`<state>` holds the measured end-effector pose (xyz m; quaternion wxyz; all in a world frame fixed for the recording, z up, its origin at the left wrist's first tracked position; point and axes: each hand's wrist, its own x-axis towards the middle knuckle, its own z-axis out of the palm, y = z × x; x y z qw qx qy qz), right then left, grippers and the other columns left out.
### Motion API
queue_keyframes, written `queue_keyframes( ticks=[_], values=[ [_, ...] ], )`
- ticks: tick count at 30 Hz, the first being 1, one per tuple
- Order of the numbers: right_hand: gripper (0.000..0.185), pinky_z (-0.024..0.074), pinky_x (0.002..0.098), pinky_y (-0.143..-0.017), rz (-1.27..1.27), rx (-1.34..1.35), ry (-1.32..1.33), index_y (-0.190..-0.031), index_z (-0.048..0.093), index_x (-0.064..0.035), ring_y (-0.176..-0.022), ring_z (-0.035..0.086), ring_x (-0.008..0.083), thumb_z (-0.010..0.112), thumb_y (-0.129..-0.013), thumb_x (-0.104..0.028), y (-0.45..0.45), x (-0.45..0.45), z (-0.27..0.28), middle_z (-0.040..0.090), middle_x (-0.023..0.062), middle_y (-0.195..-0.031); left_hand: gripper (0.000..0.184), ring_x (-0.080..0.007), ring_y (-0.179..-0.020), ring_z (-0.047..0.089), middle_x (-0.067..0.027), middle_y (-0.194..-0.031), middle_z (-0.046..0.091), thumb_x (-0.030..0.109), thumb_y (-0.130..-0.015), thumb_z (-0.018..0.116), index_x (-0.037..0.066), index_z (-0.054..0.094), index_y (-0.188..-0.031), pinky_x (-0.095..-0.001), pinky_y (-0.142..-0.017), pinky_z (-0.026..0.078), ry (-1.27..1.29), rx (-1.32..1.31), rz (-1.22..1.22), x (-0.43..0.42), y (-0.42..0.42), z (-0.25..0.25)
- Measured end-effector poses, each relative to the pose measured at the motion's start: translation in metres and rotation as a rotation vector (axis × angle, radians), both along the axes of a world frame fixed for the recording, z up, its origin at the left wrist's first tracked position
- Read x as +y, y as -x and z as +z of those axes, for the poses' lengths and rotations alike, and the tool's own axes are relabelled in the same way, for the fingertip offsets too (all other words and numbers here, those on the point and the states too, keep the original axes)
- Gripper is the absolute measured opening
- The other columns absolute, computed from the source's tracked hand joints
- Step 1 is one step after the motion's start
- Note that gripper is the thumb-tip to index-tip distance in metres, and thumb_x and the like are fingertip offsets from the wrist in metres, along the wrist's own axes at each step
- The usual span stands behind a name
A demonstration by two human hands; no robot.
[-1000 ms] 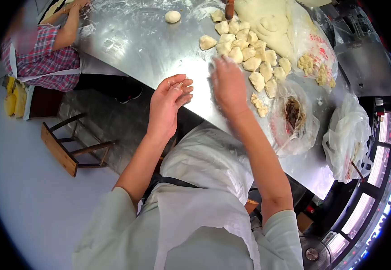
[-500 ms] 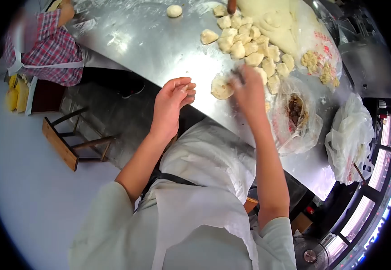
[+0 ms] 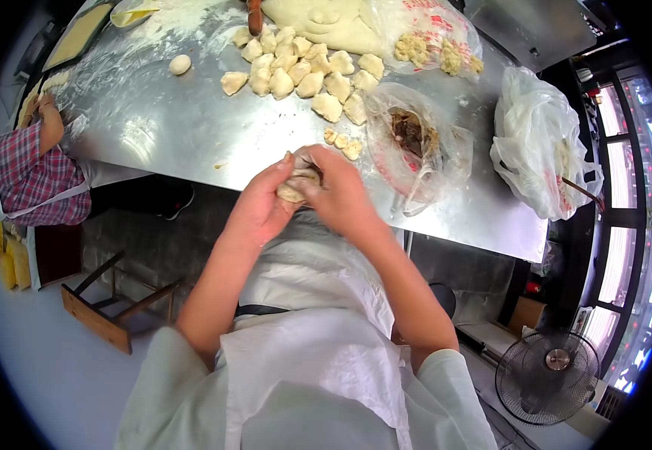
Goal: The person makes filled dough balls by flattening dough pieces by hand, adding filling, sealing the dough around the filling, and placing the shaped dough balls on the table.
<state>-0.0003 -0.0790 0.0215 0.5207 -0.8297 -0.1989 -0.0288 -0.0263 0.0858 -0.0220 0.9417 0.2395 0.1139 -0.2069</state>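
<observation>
In the head view, the left hand (image 3: 260,208) and the right hand (image 3: 339,191) are curled together around a pale, soft lump of dough (image 3: 291,193), at the near edge of the shiny silver metal table (image 3: 183,146). Beyond them lie cream-coloured, uneven dough pieces (image 3: 312,85) in a cluster. Just right of the hands, small yellowish dough bits (image 3: 351,149) sit beside a clear plastic bag (image 3: 390,169) of dark brown filling (image 3: 410,133).

Bright, dark-framed windows (image 3: 617,266) line the right side near a round fan (image 3: 557,360); a wooden stool (image 3: 95,319) sits left, and light glares off the metal surface (image 3: 483,217).
</observation>
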Motion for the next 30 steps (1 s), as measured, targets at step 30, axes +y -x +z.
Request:
queue_keyframes(
  ticks=[30],
  values=[
    [0.024,0.0541,0.0381,-0.078,-0.315,0.391,0.489,-0.099,0.067,0.0034,-0.083,0.071,0.0286,0.072,-0.076,-0.001,-0.111,-0.135,0.010,0.073,0.0169,-0.091,0.044,-0.0167,-0.106,0.061,-0.0097,-0.122,0.063,0.000,-0.094,0.054,-0.001,0.052,-0.138,-0.0318,-0.089,0.051,-0.601,-0.078,-0.018,-0.161,-0.067,0.000]
  ],
)
